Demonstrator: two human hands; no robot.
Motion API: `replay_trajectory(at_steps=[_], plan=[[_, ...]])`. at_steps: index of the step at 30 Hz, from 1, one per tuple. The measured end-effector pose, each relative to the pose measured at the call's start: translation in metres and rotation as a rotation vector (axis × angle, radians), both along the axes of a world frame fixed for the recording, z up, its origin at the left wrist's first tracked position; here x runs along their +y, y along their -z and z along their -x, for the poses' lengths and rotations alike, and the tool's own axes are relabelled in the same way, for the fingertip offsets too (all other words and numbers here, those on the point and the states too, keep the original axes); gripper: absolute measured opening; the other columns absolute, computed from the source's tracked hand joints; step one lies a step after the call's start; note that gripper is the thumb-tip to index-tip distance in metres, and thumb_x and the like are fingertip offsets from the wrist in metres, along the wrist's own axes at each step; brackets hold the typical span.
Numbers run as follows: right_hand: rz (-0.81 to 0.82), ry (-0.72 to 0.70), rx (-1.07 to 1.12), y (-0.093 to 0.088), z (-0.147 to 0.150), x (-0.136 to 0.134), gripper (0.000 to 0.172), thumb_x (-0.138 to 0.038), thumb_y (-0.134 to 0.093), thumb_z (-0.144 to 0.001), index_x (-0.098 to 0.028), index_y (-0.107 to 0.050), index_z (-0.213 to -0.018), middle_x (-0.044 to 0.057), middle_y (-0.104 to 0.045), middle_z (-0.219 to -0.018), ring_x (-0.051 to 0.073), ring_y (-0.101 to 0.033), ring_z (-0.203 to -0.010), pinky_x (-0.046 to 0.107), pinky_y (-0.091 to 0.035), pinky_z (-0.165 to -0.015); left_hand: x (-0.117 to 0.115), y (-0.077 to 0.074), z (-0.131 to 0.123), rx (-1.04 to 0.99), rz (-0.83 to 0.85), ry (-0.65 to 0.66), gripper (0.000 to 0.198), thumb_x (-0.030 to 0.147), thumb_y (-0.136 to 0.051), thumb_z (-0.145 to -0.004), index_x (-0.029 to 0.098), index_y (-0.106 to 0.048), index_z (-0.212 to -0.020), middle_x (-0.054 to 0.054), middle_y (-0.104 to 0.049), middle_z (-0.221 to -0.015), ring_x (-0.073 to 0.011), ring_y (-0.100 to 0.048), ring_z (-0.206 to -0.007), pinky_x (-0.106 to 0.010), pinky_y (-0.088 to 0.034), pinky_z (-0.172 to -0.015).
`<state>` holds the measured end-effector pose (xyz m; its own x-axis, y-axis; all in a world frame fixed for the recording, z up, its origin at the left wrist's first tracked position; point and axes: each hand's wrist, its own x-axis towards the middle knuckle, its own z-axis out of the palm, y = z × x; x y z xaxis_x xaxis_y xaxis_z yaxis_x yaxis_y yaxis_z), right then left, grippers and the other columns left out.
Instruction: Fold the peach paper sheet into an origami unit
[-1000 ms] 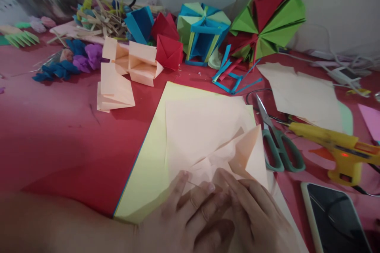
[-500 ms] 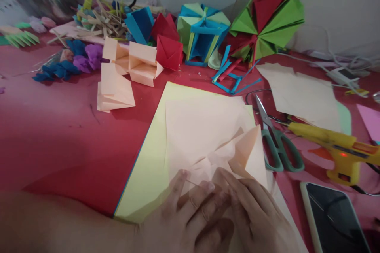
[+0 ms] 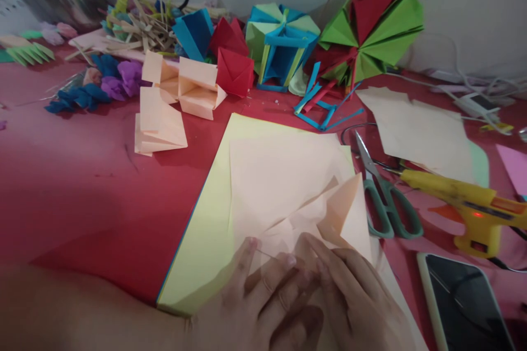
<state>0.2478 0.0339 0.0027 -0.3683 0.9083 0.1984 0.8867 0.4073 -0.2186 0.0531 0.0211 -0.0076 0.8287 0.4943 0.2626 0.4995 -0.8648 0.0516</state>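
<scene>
Spread left hand (image 3: 251,301) and right hand (image 3: 362,290), its grip hidden, press part-folded peach paper (image 3: 343,208); beyond the left, folded peach-paper shapes (image 3: 164,126) look done.

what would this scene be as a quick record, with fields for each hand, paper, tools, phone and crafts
left hand: fingers on folded peach paper
right hand: fingers on the same paper
paper beneath: peach sheet over yellow sheet
tools: scissors; yellow glue gun, red light lit
phone: screen dark, below glue gun
crafts: red-and-green paper wheel against the wall
</scene>
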Motion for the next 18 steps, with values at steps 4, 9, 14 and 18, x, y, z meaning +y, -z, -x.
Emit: replay_trajectory(at_steps=[4,9,14,18], plan=[[-0.017,0.006,0.012,0.0,0.0,-0.001,0.034,-0.027,-0.032,-0.093,-0.022,-0.049,-0.122,0.007,-0.06,-0.103,0.02,-0.058,-0.095,0.028,-0.051,-0.07,0.001,-0.005,0.001,0.003,0.016,-0.012,0.031,0.033,-0.037,-0.093,0.025,-0.053,-0.118,-0.008,-0.048,-0.135,-0.032,-0.042,-0.121,-0.061,-0.019,-0.098],[0.001,0.008,0.019,0.001,0.0,-0.002,0.034,-0.025,-0.035,-0.092,-0.022,-0.05,-0.122,0.007,-0.061,-0.097,0.018,-0.059,-0.088,0.026,-0.051,-0.067,0.006,-0.013,0.006,0.089,0.034,0.023,0.033,0.029,-0.038,-0.093,0.023,-0.049,-0.124,-0.009,-0.049,-0.134,-0.0332,-0.047,-0.117,-0.059,-0.027,-0.094],[-0.025,-0.001,0.029,0.002,0.0,-0.001,0.035,-0.024,-0.032,-0.093,-0.02,-0.049,-0.122,0.007,-0.06,-0.099,0.019,-0.058,-0.089,0.027,-0.05,-0.069,0.005,-0.015,0.009,0.093,-0.097,0.025,0.039,0.026,-0.029,-0.094,0.026,-0.042,-0.131,-0.003,-0.05,-0.134,-0.0256,-0.041,-0.124,-0.05,-0.021,-0.103],[-0.03,-0.01,0.031,0.003,-0.002,-0.002,0.035,-0.027,-0.03,-0.093,-0.02,-0.05,-0.122,0.008,-0.059,-0.106,0.021,-0.055,-0.098,0.029,-0.05,-0.073,0.004,-0.016,0.009,0.102,-0.201,0.062,0.041,0.027,-0.03,-0.094,0.026,-0.038,-0.134,0.002,-0.049,-0.135,-0.017,-0.04,-0.125,-0.033,-0.015,-0.108]])
